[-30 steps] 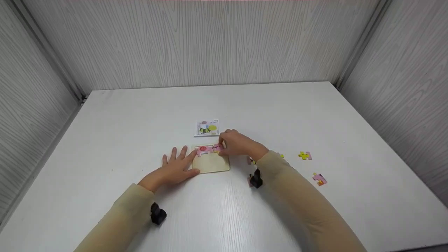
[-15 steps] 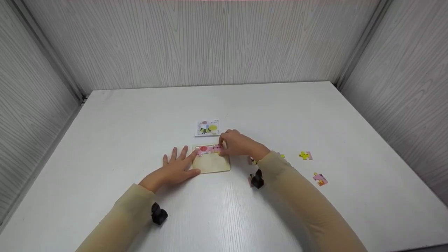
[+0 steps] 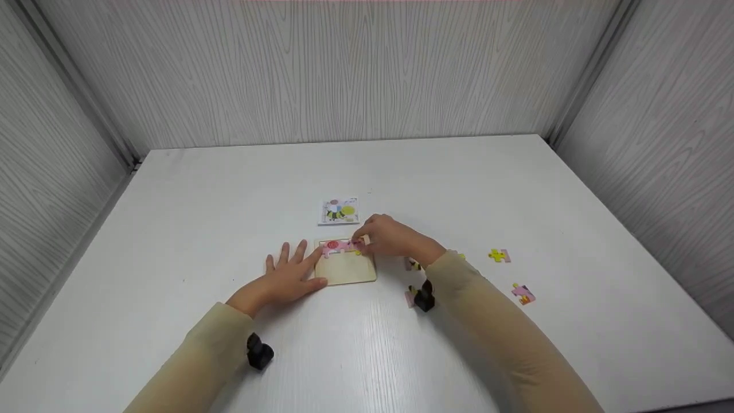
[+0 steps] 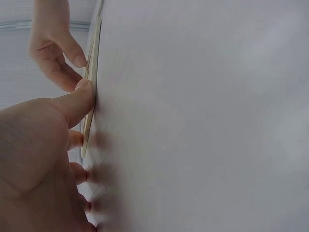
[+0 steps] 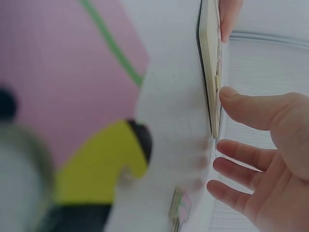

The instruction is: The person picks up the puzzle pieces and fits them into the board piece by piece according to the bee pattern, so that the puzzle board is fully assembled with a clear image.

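Table point(image 3: 258, 189), white, lies under both hands. Left hand point(image 3: 285, 279) spreads loose, touching the board point(image 3: 345, 271); whether right hand point(image 3: 391, 237) pinches, I can't tell. Stripy gray walls point(image 3: 332, 74) stand past them.

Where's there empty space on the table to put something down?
Left of the picture card, the white table is bare to its left edge. Behind the yellow puzzle piece, it's bare to the back wall. It's crowded around the wooden board, with the left grip and right grip there.
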Action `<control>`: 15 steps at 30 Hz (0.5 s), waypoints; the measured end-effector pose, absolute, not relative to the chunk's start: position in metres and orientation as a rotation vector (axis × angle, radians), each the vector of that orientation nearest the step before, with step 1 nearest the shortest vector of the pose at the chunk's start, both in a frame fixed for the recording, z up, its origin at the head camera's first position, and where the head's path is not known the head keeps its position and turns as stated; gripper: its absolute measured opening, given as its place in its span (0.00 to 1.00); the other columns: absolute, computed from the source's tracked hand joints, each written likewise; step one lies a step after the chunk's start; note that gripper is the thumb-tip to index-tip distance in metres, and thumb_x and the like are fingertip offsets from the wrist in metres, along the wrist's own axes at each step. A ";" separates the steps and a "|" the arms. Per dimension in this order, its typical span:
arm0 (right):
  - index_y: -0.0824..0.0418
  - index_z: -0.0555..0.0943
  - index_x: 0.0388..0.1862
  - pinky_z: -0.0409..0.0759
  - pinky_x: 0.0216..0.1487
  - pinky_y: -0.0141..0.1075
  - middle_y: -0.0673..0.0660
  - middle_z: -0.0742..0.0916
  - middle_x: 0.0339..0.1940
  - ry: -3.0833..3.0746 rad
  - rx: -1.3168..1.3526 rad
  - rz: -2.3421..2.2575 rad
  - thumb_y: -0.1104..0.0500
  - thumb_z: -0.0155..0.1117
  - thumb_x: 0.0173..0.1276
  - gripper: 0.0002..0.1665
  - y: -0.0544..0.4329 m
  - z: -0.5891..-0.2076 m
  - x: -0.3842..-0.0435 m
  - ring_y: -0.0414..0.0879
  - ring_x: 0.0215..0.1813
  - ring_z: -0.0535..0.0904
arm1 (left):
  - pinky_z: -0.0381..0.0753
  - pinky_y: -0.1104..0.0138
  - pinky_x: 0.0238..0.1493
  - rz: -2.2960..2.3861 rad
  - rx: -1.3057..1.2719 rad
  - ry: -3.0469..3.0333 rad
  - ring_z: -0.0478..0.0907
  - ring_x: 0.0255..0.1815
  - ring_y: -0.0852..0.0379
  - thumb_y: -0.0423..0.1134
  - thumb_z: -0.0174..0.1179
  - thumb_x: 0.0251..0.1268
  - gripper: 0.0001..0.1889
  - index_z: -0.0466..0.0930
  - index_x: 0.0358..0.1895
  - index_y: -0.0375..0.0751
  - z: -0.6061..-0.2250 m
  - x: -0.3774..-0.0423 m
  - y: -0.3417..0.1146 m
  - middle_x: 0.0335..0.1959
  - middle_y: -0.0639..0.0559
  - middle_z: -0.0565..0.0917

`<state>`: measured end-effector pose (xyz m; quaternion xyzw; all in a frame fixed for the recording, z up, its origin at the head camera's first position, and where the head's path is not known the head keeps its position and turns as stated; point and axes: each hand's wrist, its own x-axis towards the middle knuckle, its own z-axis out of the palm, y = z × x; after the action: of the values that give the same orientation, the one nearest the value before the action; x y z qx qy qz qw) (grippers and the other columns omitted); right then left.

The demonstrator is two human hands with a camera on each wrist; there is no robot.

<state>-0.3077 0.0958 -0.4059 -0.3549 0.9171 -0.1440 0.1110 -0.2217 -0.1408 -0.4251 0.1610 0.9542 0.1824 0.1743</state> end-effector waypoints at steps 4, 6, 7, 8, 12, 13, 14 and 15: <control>0.53 0.84 0.49 0.71 0.51 0.40 0.55 0.81 0.46 2.692 -1.080 -0.387 0.57 0.61 0.66 0.14 0.096 -0.407 -0.308 0.48 0.50 0.72 | 0.26 0.35 0.60 0.512 0.464 2.708 0.25 0.70 0.31 0.61 0.45 0.67 0.40 0.43 0.74 0.47 -0.426 -0.222 -0.141 0.74 0.36 0.37; 0.52 0.84 0.50 0.71 0.51 0.39 0.55 0.80 0.47 2.683 -1.057 -0.359 0.56 0.61 0.66 0.14 0.095 -0.407 -0.308 0.48 0.50 0.71 | 0.26 0.35 0.60 0.518 0.467 2.707 0.25 0.70 0.31 0.61 0.45 0.67 0.40 0.43 0.74 0.46 -0.425 -0.221 -0.141 0.74 0.35 0.36; 0.52 0.83 0.51 0.71 0.51 0.38 0.55 0.80 0.48 2.678 -1.034 -0.347 0.56 0.61 0.66 0.15 0.095 -0.407 -0.308 0.47 0.50 0.71 | 0.26 0.35 0.60 0.521 0.469 2.706 0.25 0.70 0.31 0.61 0.45 0.67 0.40 0.43 0.74 0.46 -0.425 -0.221 -0.141 0.74 0.35 0.36; 0.51 0.83 0.52 0.71 0.52 0.38 0.56 0.79 0.49 2.675 -1.018 -0.336 0.56 0.61 0.66 0.15 0.095 -0.407 -0.308 0.47 0.51 0.71 | 0.26 0.35 0.60 0.521 0.466 2.705 0.25 0.70 0.31 0.61 0.45 0.67 0.40 0.43 0.74 0.46 -0.425 -0.221 -0.141 0.74 0.35 0.36; 0.50 0.82 0.53 0.70 0.53 0.38 0.55 0.78 0.51 2.669 -0.986 -0.306 0.55 0.62 0.66 0.17 0.094 -0.406 -0.308 0.47 0.52 0.70 | 0.25 0.35 0.60 0.521 0.459 2.702 0.25 0.70 0.31 0.61 0.45 0.67 0.40 0.43 0.74 0.47 -0.424 -0.221 -0.140 0.74 0.36 0.36; 0.50 0.82 0.54 0.70 0.53 0.38 0.55 0.78 0.52 2.668 -0.981 -0.308 0.55 0.61 0.66 0.17 0.094 -0.407 -0.308 0.47 0.52 0.70 | 0.25 0.35 0.60 0.519 0.456 2.699 0.25 0.70 0.32 0.61 0.45 0.67 0.40 0.43 0.75 0.47 -0.423 -0.221 -0.140 0.74 0.36 0.36; 0.50 0.82 0.54 0.70 0.53 0.37 0.55 0.78 0.52 2.669 -0.980 -0.307 0.54 0.61 0.66 0.17 0.094 -0.407 -0.308 0.47 0.52 0.70 | 0.25 0.36 0.60 0.517 0.453 2.697 0.24 0.70 0.32 0.61 0.45 0.67 0.39 0.43 0.75 0.48 -0.423 -0.221 -0.140 0.74 0.36 0.36; 0.50 0.82 0.54 0.70 0.54 0.37 0.54 0.79 0.52 2.670 -0.981 -0.311 0.54 0.61 0.66 0.17 0.094 -0.407 -0.308 0.47 0.53 0.70 | 0.25 0.35 0.60 0.523 0.457 2.696 0.24 0.70 0.32 0.61 0.45 0.67 0.40 0.43 0.75 0.47 -0.423 -0.221 -0.140 0.74 0.36 0.36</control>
<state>-0.3082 0.0945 -0.4070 -0.3395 0.9239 -0.1076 0.1396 -0.2214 -0.1396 -0.4227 0.1616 0.9529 0.1849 0.1780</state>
